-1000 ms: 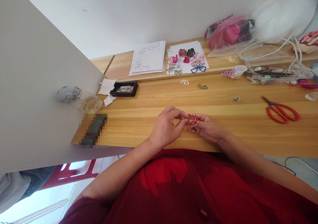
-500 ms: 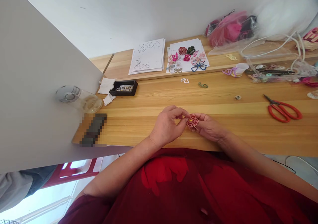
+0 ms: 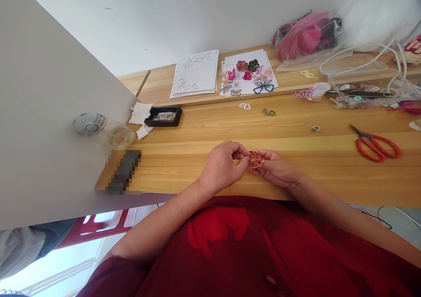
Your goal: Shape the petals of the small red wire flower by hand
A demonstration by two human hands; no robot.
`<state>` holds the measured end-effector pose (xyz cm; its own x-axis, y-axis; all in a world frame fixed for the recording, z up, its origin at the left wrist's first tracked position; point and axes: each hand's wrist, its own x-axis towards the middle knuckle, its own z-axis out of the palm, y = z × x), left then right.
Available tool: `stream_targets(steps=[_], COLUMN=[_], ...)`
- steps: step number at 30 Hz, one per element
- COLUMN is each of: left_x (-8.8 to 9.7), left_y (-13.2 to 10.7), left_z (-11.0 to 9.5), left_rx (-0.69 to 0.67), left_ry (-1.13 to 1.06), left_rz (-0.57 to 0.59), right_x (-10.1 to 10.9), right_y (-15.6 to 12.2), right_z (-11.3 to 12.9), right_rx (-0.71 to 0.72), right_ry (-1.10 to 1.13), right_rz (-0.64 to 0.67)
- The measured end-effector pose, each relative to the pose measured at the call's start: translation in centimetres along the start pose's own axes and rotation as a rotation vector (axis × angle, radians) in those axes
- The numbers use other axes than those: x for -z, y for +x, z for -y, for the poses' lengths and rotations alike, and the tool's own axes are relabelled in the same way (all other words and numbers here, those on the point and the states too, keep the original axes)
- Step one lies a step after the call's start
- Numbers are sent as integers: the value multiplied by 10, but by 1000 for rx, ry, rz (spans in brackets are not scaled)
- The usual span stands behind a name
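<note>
A dusty-red craft flower with layered looped petals and a yellow centre is held just above the desk, near its front edge. My right hand grips it from the right, thumb in front and fingers behind. From the left, my left hand pinches at the flower's left rim, with thumb and forefinger closed against a petal. Whether a thread or wire lies in that pinch is too small to make out. A thin pale end sticks out below the flower beside my right thumb.
Red-handled scissors and a small spool lie to the right. Beyond my hands are a white loop piece and a green one. A black bead tray and a clear bottle are at left; finished flowers lie on paper behind.
The flower has turned slightly so its face shows more fully. My left fingertips have shifted a little at its left rim; both hands otherwise stay in place.
</note>
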<state>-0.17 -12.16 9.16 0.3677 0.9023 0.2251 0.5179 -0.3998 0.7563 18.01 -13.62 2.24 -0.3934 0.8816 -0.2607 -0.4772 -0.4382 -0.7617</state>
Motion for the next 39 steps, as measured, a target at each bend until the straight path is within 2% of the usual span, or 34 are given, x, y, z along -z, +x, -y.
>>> stream_targets(steps=[14,21,27,31,39], left_x=[-4,-4,-2,-6,-9], left_y=[5,8,3,-2,-6], left_z=[-2,0,-3,-1,3], left_rx=[248,210,175,104,16], left_ry=[-178,-261,-188,-142,-57], left_rz=[72,83,9,-20,-19], right_x=[0,3,3,3,7], right_y=[-1,1,1,1,1], right_z=[1,1,2,1,-2], right_rx=[4,7,23,12,23], right_ry=[70,82,91,111,120], right_rz=[-3,-19,-28,-35,-7])
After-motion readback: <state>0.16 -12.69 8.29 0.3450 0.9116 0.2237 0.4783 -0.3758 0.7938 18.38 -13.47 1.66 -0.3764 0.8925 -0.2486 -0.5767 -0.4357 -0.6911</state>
